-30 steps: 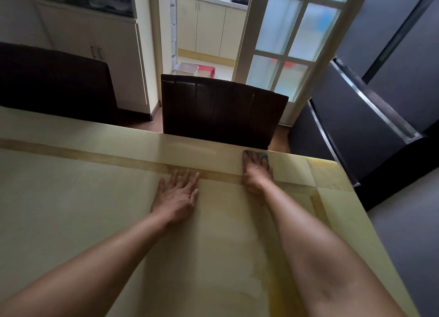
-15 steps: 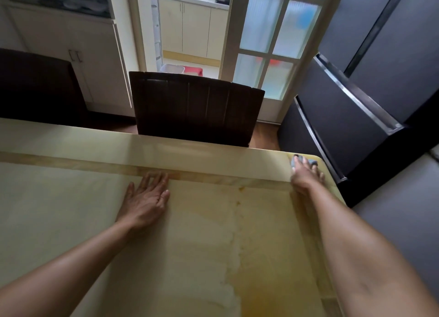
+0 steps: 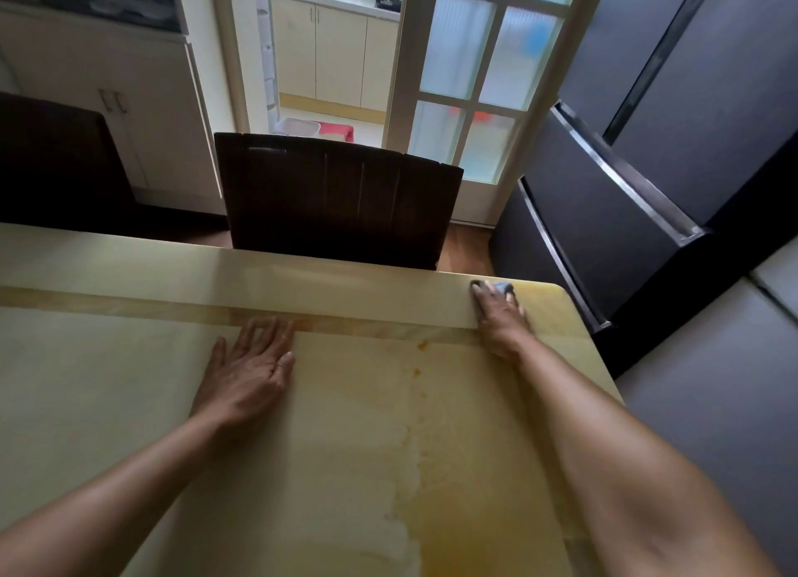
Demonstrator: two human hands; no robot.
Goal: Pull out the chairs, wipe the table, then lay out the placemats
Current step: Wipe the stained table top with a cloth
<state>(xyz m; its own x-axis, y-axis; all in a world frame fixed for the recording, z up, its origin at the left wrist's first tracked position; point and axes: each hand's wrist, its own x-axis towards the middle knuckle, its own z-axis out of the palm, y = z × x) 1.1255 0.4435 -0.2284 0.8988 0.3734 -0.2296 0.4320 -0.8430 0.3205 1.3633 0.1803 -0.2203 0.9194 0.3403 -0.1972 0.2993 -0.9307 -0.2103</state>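
A pale yellow table point(image 3: 129, 382) with a darker inlaid band fills the lower view. My right hand point(image 3: 498, 317) presses a small grey-blue cloth point(image 3: 503, 288) flat near the table's far right corner; only the cloth's far edge shows past my fingers. My left hand point(image 3: 250, 369) lies flat, fingers apart, on the table's middle, holding nothing. A dark brown chair point(image 3: 337, 200) stands at the far edge, its back close to the table. Another dark chair point(image 3: 56, 162) is at the far left. No placemats are in view.
A dark grey cabinet with metal trim point(image 3: 604, 231) stands right of the table's corner. Behind the chairs are cream cupboards point(image 3: 129, 101) and a glass-paned door point(image 3: 488, 75) next to an open kitchen doorway. Damp streaks mark the table's right part.
My right hand slid the cloth to the right along the far edge, from near the middle to the far right corner. My left hand stayed flat on the table.
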